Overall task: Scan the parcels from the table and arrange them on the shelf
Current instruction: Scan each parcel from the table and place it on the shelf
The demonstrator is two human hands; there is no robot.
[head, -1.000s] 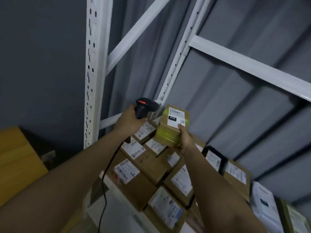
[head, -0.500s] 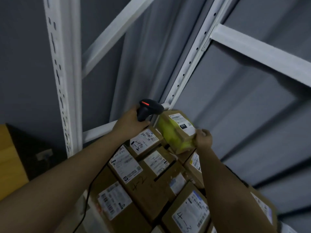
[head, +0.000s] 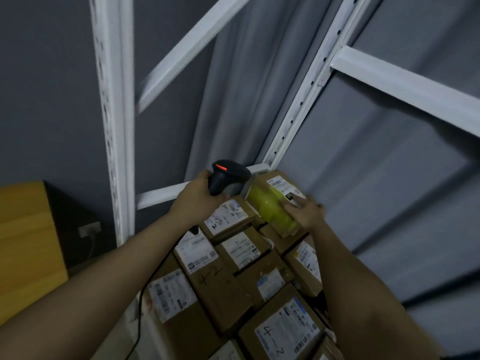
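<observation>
A small parcel wrapped in yellow-green tape [head: 270, 203], with a white label on top, lies tilted on the stacked cardboard parcels [head: 233, 271] at the back of the white metal shelf [head: 166, 190]. My right hand [head: 304, 213] rests on its near right side with the fingers spread over it. My left hand [head: 197, 197] grips a black barcode scanner [head: 228, 178] with a red light on top, just left of the parcel. The scanner's cable [head: 141, 315] hangs down under my left forearm.
Several labelled brown boxes fill the shelf level below my hands, some marked "4-2" and "4-3". White perforated uprights [head: 111, 126] and a diagonal brace [head: 192, 50] frame the shelf. A grey curtain hangs behind. A wooden cabinet [head: 26, 245] stands at the left.
The yellow-green parcel went from being held up label-forward to lying on the back row of boxes. My right hand shifted from gripping it to resting on it. The scanner stayed beside it.
</observation>
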